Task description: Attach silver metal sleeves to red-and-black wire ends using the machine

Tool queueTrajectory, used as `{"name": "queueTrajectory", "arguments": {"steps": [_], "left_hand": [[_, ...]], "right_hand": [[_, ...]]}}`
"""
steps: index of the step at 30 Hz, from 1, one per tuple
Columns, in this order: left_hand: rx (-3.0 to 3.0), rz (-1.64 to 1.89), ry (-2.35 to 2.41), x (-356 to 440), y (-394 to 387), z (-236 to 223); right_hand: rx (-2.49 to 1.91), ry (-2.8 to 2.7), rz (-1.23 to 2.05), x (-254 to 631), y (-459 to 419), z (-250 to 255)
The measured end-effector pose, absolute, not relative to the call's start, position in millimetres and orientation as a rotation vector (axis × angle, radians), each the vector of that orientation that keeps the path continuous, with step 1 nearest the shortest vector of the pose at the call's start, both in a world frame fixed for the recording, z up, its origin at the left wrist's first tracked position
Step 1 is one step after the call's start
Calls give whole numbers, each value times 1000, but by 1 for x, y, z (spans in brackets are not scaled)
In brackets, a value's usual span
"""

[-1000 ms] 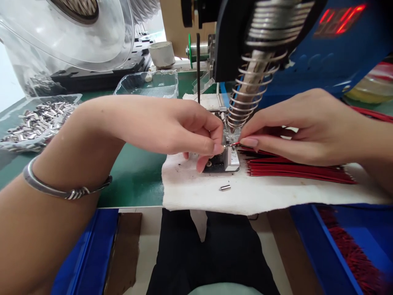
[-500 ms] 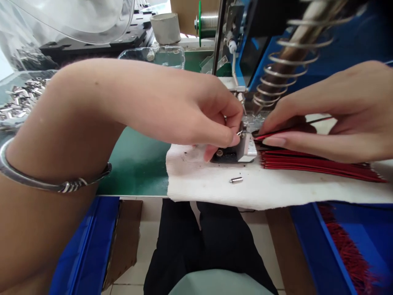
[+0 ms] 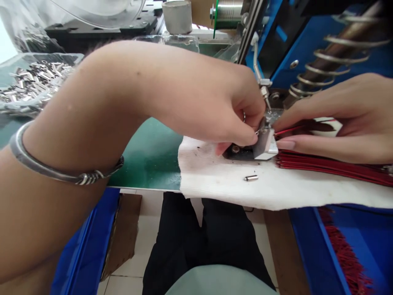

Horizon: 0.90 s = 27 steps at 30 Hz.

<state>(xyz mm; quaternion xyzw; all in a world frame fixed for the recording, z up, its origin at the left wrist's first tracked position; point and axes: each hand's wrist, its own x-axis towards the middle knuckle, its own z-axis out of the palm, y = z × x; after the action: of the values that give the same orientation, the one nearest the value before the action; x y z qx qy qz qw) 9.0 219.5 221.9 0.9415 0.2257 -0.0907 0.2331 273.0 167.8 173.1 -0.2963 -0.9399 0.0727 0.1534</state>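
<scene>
My left hand [image 3: 227, 108] reaches over the bench, closed, with thumb and fingers pinching a small silvery metal part [image 3: 258, 133] against a metal fixture block [image 3: 266, 148]. The part's far end is too small to make out. My right hand [image 3: 346, 123] is closed on a thin red wire [image 3: 288, 130], whose tip meets the right side of the fixture. Below the right hand lies a stack of red wires [image 3: 322, 164]. One loose metal cylinder with a narrow tip [image 3: 251, 178] rests on the white ribbed cloth [image 3: 215, 180]. Just above the fixture hangs a thin nozzle [image 3: 267, 98].
A spring-wrapped rod [image 3: 328, 61] slants down behind my right hand beside a blue machine [image 3: 279, 32]. Back left, a clear tray [image 3: 39, 80] holds many metal sleeves. A solder spool [image 3: 229, 14] and grey cup [image 3: 177, 17] stand behind. Blue bins [image 3: 310, 246] flank my legs.
The view has shifted, so the bench appears further right. My right hand has brought the red wire closer to the fixture. My left hand keeps its pinch there.
</scene>
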Motion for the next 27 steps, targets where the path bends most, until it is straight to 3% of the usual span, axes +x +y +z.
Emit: {"name": "queueTrajectory", "arguments": {"steps": [27], "left_hand": [[2402,-393,717,5,226,222]], "right_hand": [[-814,-2678,230,267,161,179]]}}
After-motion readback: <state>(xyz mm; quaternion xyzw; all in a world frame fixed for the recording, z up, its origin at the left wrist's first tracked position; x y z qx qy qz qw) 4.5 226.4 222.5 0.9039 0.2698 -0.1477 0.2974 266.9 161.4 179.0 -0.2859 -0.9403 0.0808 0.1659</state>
